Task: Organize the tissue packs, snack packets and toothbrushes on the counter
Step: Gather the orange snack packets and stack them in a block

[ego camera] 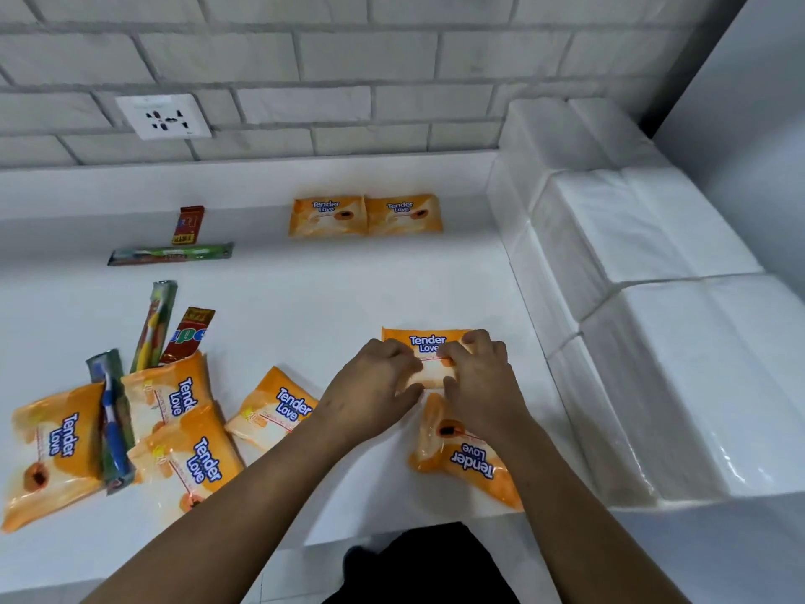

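Two hands close together, left hand [374, 385] and right hand [479, 381] both gripping a flat orange plastic tissue pack [429, 342] lying on the white surface [305, 307], second orange pack [457, 455] beneath the right wrist, wrapped toothbrushes [114, 420] far left of them

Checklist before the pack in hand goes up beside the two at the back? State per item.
1. Grip: left hand and right hand both hold the held pack: ok.
2. Label: up, reading as on the back-row packs: ok.
3. Path: counter up to that row bare: ok.
4. Clearance: upside-down pack under the right forearm, touching or not: cannot tell.
5. Pile: blue toothbrush lies across the left packs: not ok.
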A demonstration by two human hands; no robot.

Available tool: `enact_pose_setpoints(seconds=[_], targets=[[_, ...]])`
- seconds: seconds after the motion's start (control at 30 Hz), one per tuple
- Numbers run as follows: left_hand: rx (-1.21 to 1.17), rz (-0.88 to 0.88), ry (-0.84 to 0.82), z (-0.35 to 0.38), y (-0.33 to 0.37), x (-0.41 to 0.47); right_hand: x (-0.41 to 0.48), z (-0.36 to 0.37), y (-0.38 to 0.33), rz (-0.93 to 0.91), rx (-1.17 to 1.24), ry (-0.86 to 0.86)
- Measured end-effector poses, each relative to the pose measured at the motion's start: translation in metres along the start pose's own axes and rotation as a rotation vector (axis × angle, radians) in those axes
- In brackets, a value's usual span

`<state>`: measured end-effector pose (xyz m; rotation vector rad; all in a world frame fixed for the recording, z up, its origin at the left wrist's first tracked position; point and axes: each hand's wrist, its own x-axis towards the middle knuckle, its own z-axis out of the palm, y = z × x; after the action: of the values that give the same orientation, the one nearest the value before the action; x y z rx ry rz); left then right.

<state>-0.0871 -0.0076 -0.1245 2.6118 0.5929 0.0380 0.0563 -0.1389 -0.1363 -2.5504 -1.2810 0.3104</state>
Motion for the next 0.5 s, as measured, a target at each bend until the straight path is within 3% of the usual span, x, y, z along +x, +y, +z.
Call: enact_pose_setpoints(seconds=[0.27,0.5], targets=[[0.090,-0.060,-0.063,-0.001,-0.002,0.003,0.022,0.017,-0.007,-0.060,0.044,0.103],[0.096,-0.115,-0.046,-0.016,-0.021,0.019,0.062,0.021,-0.024,-0.105,0.011,0.088]])
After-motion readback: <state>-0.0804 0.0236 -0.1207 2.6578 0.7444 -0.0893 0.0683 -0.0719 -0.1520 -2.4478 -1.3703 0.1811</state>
